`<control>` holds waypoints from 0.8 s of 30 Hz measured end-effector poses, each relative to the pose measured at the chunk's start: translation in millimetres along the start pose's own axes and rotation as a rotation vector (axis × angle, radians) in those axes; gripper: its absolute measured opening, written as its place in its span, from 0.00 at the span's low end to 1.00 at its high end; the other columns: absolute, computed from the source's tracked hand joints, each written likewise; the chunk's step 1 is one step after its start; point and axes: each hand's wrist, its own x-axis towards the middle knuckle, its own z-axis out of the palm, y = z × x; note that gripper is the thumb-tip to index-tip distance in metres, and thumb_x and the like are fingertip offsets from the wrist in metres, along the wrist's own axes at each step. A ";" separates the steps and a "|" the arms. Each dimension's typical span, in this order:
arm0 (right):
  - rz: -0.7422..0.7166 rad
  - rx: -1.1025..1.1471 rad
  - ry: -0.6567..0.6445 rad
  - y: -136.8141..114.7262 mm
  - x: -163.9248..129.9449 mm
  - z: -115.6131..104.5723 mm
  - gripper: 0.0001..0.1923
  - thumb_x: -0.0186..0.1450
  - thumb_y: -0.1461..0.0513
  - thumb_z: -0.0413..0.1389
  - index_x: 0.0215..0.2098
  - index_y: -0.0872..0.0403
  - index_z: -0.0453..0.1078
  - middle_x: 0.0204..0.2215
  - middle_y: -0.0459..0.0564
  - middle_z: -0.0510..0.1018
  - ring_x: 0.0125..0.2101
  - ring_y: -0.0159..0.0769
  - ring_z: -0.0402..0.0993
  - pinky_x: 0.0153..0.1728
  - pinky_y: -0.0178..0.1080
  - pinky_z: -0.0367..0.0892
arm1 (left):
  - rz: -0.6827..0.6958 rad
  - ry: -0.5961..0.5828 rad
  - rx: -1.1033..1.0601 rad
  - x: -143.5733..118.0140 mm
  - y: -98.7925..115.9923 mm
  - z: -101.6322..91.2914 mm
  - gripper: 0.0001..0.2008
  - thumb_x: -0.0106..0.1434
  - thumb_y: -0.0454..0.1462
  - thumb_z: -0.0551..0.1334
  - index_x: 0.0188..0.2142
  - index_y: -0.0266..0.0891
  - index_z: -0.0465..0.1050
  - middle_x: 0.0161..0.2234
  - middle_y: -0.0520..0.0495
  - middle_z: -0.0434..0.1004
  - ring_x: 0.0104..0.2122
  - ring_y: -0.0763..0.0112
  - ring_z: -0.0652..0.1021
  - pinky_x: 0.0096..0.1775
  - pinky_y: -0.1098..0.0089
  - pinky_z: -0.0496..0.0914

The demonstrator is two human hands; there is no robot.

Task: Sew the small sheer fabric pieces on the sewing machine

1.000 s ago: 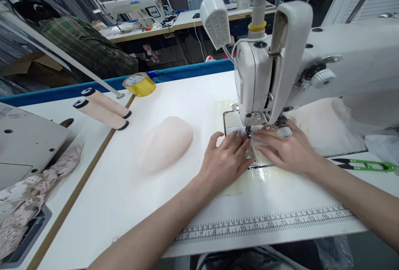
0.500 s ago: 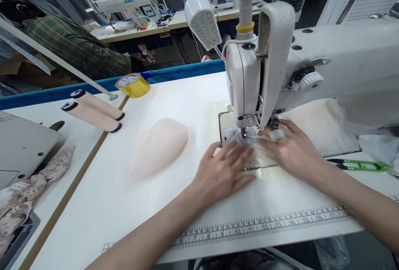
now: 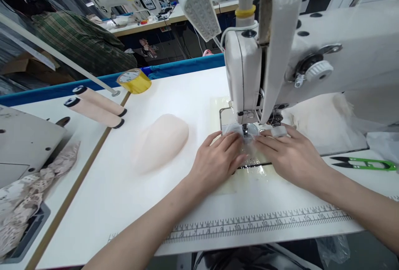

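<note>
I see a big white metal sewing machine (image 3: 241,70), and right under its needle is a small, thin, see-through white cloth (image 3: 233,128). The person's left hand (image 3: 216,158) is just left of the needle, its bent fingers close together on the cloth; I can't tell if they pinch it. The right hand (image 3: 293,153) is just right of the needle, fingers close together too, but I can't see if they have hold of anything. Left of the machine sits a smooth, pale pink, rounded cup (image 3: 163,143), and farther left are two pale pink thread spools (image 3: 93,112) and a shiny yellow tape roll (image 3: 140,84). Little green snips with black blades (image 3: 368,164) lie to the machine's right.
</note>
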 end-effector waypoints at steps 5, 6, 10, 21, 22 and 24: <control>-0.005 0.209 0.006 -12.5 -0.2 -0.3 0.18 0.62 0.75 0.47 0.42 0.57 0.75 0.43 0.50 0.80 0.46 0.37 0.73 0.56 0.45 0.62 | 0.006 0.056 0.016 2.7 -8.2 -3.1 0.13 0.69 0.39 0.52 0.47 0.35 0.70 0.47 0.44 0.77 0.49 0.64 0.76 0.56 0.57 0.63; -0.008 0.250 -0.001 -16.4 0.0 -0.3 0.18 0.63 0.74 0.47 0.43 0.57 0.75 0.44 0.50 0.80 0.47 0.37 0.73 0.56 0.46 0.63 | 0.014 0.081 0.002 3.3 -7.8 -3.7 0.12 0.69 0.37 0.53 0.46 0.35 0.71 0.46 0.44 0.77 0.49 0.65 0.76 0.56 0.58 0.64; -0.013 0.349 -0.008 -24.0 0.7 -0.2 0.20 0.62 0.75 0.46 0.45 0.57 0.74 0.45 0.51 0.79 0.47 0.38 0.73 0.56 0.48 0.64 | 0.046 0.091 -0.091 4.8 -2.9 -2.1 0.12 0.68 0.33 0.52 0.47 0.35 0.71 0.45 0.44 0.77 0.46 0.66 0.75 0.49 0.63 0.69; 0.090 0.014 -0.052 -2.9 2.2 11.7 0.21 0.57 0.76 0.45 0.44 0.60 0.72 0.43 0.54 0.79 0.38 0.38 0.75 0.54 0.46 0.61 | 0.022 -0.013 -0.143 2.9 -2.1 4.7 0.17 0.67 0.45 0.56 0.49 0.39 0.73 0.51 0.40 0.71 0.54 0.57 0.69 0.54 0.53 0.66; 0.085 -0.006 -0.051 -2.4 2.3 12.4 0.21 0.57 0.76 0.45 0.44 0.60 0.72 0.42 0.55 0.79 0.38 0.38 0.74 0.54 0.46 0.60 | 0.021 -0.022 -0.135 2.5 -1.5 4.8 0.19 0.66 0.46 0.55 0.50 0.38 0.73 0.53 0.39 0.70 0.55 0.56 0.69 0.56 0.52 0.65; 0.080 -0.039 -0.051 -1.8 2.6 13.0 0.21 0.58 0.75 0.45 0.44 0.59 0.71 0.41 0.55 0.80 0.38 0.39 0.74 0.54 0.46 0.59 | 0.028 -0.039 -0.107 1.5 0.2 5.5 0.23 0.66 0.48 0.55 0.53 0.36 0.70 0.56 0.36 0.67 0.58 0.55 0.67 0.58 0.52 0.62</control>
